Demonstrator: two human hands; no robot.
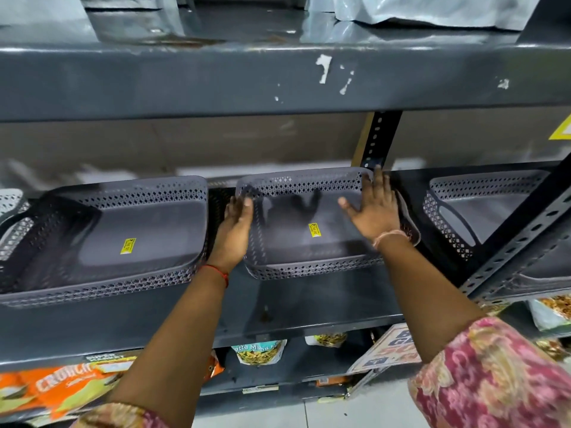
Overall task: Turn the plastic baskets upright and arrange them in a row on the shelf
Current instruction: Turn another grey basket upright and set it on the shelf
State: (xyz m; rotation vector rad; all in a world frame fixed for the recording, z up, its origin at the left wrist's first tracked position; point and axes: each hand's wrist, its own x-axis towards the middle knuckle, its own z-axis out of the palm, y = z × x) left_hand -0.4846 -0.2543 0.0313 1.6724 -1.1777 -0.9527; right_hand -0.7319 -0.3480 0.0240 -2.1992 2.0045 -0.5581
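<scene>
- Shelf (309, 304): a dark grey metal rack board carrying three grey plastic baskets in a row, all upright with open tops facing up; a perforated upright post (375, 140) stands behind its back edge, and a slanted perforated brace (509, 242) crosses the right end.
- Left basket (117, 242): sits towards the shelf's left end, its near rim close to the front edge; a yellow price sticker (127, 245) lies on its floor.
- Middle basket (306, 227): sits at mid-shelf, set further back from the front edge than the left one, with a narrow gap between the two; a second yellow sticker (315, 230) is on its floor.
- Right basket (482, 208): sits at the shelf's right end, partly hidden by the brace.
- Left hand (236, 230): fingers extended and loosely spread, palm against the middle basket's left wall; not closed around it.
- Right hand (375, 211): flat and spread wide, lying over the middle basket's right rim near the back corner; not gripping.
- Snack packets (259, 353): on the lower shelf, below the front edge.
</scene>
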